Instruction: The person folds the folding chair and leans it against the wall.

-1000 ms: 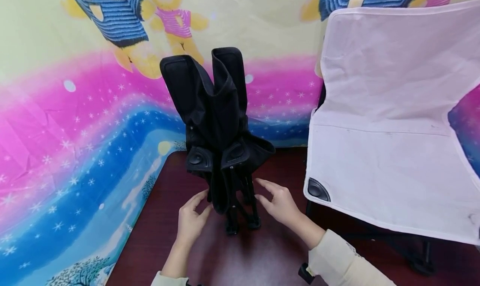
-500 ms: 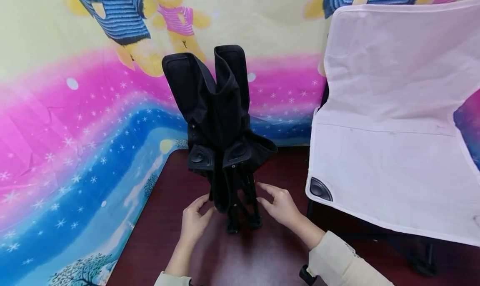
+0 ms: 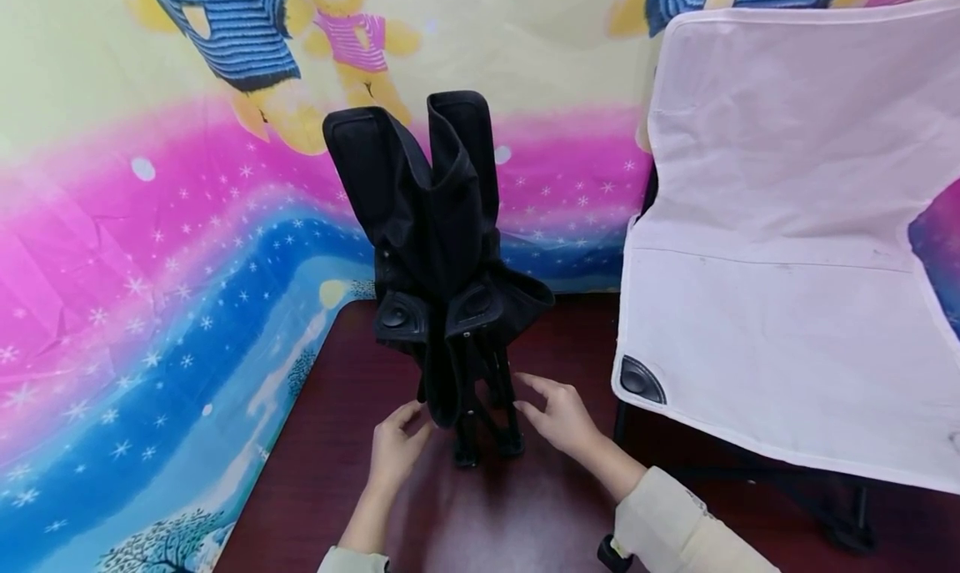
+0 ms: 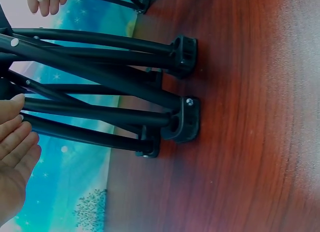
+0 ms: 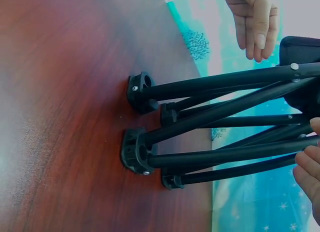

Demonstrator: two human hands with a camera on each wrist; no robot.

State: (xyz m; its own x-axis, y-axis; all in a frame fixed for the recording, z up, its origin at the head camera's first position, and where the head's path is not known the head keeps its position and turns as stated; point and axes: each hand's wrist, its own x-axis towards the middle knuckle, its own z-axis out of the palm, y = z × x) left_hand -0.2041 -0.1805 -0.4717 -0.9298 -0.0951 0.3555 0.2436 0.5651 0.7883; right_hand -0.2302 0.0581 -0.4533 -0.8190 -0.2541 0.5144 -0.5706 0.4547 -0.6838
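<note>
A folded black camping chair (image 3: 450, 248) stands upright on the dark red table, its fabric bunched above the gathered legs. My left hand (image 3: 397, 448) is beside the legs on the left, fingers loosely extended and fingertips close to the hanging fabric. On the other side, my right hand (image 3: 558, 414) has its thumb and fingers spread apart, fingertips right at a leg tube. The left wrist view shows the black leg tubes (image 4: 100, 82) crossing, with plastic feet (image 4: 187, 119) on the tabletop. From the right wrist view, fingers (image 5: 309, 167) lie straight alongside the tubes (image 5: 220, 157).
An unfolded chair with a white seat (image 3: 765, 331) stands close on the right. The dark red table (image 3: 322, 473) has its left edge beside a printed cartoon backdrop (image 3: 187, 223), which also hangs behind both chairs.
My left hand has shifted slightly right and down beside the legs. My right hand has dropped a little. The folded chair stays standing in place; the head view has shifted slightly.
</note>
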